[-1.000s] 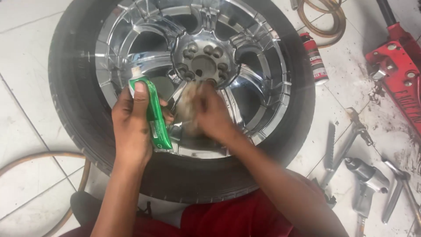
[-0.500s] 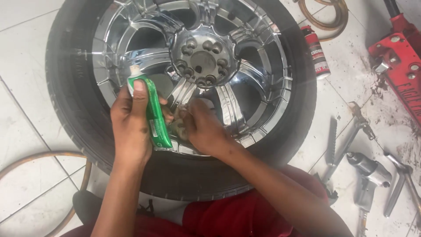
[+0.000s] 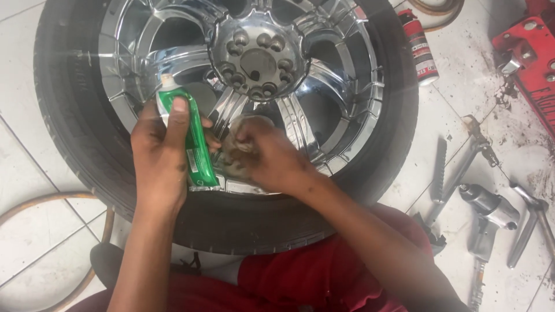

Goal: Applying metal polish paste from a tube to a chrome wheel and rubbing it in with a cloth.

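Note:
A car wheel lies flat on the tiled floor, its black tyre (image 3: 75, 127) around a shiny chrome rim (image 3: 324, 75). My left hand (image 3: 159, 153) grips a green squeeze tube (image 3: 193, 144) with a white cap, held over the near left of the rim. My right hand (image 3: 263, 156) presses a crumpled, dirty cloth (image 3: 240, 130) against a chrome spoke just below the hub (image 3: 257, 55). The two hands are close together, almost touching.
A red and white spray can (image 3: 419, 49) lies right of the tyre. Metal tools (image 3: 457, 167), an air impact wrench (image 3: 488, 211) and a red jack (image 3: 529, 58) sit on the stained tiles at right. A tan hose (image 3: 52, 199) curves at left.
My right hand with the cloth has slid down from the hub to a lower spoke near the rim edge. The left hand keeps the tube in place. The view has shifted down slightly.

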